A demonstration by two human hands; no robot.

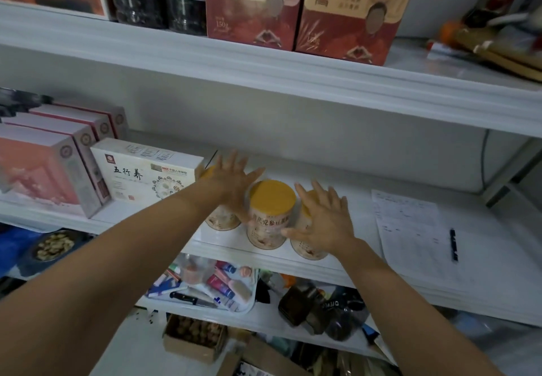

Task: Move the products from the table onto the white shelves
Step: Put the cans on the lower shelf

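Both hands are spread, fingers straight. The left hand [231, 183] lies over the left can [222, 218] and the right hand [324, 220] over the right can [308, 246], flanking the middle can [271, 217]. The three are round cream tins with yellow lids and red lettering, standing upright in a row near the front edge of the white shelf [264, 254]. A white box [140, 173] stands to their left, and a paper sheet [410, 229] with a pen [453, 243] lies to their right.

To your right, a printed sheet [410, 229] lies flat, a dark pen [453, 245] resting on it. Down below you: a tray [254, 287] of tubes [223, 286], a black-handled knife [187, 299], a carton [187, 350] of nuts [192, 328].
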